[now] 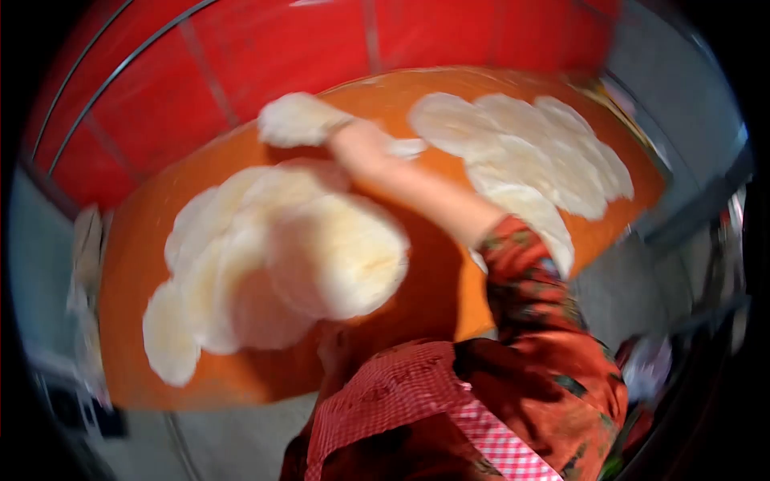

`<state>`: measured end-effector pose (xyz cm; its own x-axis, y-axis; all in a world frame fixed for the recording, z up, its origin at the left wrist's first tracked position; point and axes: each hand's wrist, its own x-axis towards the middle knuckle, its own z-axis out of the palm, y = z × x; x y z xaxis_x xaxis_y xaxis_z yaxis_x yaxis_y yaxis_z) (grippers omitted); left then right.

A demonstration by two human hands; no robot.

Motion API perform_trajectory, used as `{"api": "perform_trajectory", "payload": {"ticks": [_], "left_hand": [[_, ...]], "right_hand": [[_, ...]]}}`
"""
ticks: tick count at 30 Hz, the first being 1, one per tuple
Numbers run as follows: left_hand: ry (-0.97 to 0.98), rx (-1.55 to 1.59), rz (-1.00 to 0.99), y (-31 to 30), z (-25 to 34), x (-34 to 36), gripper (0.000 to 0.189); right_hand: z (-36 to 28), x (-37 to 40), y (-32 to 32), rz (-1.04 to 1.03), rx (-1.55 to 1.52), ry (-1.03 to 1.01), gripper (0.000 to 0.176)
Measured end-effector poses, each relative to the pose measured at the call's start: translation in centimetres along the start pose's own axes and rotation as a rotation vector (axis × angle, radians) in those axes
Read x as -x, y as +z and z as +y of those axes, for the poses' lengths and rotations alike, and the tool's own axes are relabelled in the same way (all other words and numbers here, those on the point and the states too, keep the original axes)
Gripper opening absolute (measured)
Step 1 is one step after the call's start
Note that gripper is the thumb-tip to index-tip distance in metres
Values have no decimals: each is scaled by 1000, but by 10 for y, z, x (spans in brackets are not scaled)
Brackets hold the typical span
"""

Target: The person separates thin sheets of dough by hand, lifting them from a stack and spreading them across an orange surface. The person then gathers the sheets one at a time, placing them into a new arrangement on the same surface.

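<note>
My right arm reaches across the orange table to its far side. A white, rounded covering (295, 120) hides my right hand (305, 122) up to the wrist, and its fingers do not show. Below that arm lies an overlapping pile of thin, round, pale dough sheets (233, 264). The nearest, brightest dough sheet (361, 256) lies over the others and is blurred. My left hand (333, 346) is dim and in shadow at the near edge of this pile, just below that sheet; I cannot tell what its fingers do.
The orange table (128, 240) has a curved far edge against a red tiled wall (281, 48). More overlapping dough sheets (545, 160) lie on its right side. A small white piece (407, 147) lies behind my right forearm. Plastic bags (84, 305) hang at the left edge.
</note>
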<state>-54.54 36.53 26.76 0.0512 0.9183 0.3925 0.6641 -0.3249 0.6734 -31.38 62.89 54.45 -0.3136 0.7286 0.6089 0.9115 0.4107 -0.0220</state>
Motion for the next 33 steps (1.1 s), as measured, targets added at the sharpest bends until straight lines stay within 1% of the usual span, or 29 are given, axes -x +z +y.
{"api": "perform_trajectory", "payload": {"ticks": [1,2,3,4,5,6,7,9,10,11,12,13,14,15,16,18,20,21,22,24,25,26,28,29,30,32,33], "left_hand": [[35,37,5,3,-6,-1,6],[80,50,0,4,-11,-1,8],[113,63,-1,6,-17,0,11],[134,75,2,9,-18,-2,14],[171,88,-9,7,1,-11,15],[196,99,-20,-3,33,-23,17],[213,110,-28,-6,51,-26,18],[202,-30,-50,2,31,-16,19],[195,-100,-55,7,17,-11,19],[131,-98,-36,13,9,-5,12],[105,-100,-72,14,2,-3,9],[79,-100,-103,14,-6,-3,6],[50,-102,-129,16,-13,-2,4],[124,-153,-114,19,-18,-1,5],[116,-203,-114,20,-18,1,6],[108,-308,-104,18,-14,1,8],[80,-290,-109,21,-3,-3,10],[68,-308,-97,22,5,-5,10],[54,-331,-89,21,12,-5,11],[46,-348,-131,18,14,-6,11],[36,-323,-130,17,9,-6,10],[41,-318,-107,17,11,-7,9],[57,-306,-65,18,16,-6,8],[26,-365,-91,14,22,-6,6],[39,-360,-75,17,18,-5,6],[59,-375,-46,16,-1,0,7],[53,-376,-36,10,-1,-1,7]], "right_hand": [[1,13,42,52,-90,-50,16],[-2,33,69,73,-325,-58,25],[-10,60,94,3,-285,-4,35],[-13,83,89,-286,-327,12,43],[-19,125,134,-62,-286,-14,44],[-7,149,130,-78,-486,114,41],[7,182,125,-91,-688,241,38],[43,253,99,-96,-1084,473,33],[70,287,83,15,-955,485,28],[98,322,66,121,-819,507,24],[141,358,43,305,-349,406,20],[172,390,11,307,-308,680,21],[189,411,-31,443,-195,864,19],[214,439,-53,522,-81,1031,21],[240,480,-64,494,70,1200,21],[267,531,-78,352,55,1572,24],[283,553,-79,337,19,1563,32],[290,558,-79,323,-51,1579,35],[303,571,-71,277,-100,1592,33],[295,548,-98,335,-799,1769,28],[291,543,-101,514,-1136,1646,27],[290,538,-103,504,-1241,1648,28],[294,522,-108,476,-1218,1591,25],[295,501,-117,407,-1162,1529,24],[296,471,-130,340,-1107,1470,22],[292,401,-159,232,-931,1280,18],[289,368,-168,215,-956,1159,17]]}}
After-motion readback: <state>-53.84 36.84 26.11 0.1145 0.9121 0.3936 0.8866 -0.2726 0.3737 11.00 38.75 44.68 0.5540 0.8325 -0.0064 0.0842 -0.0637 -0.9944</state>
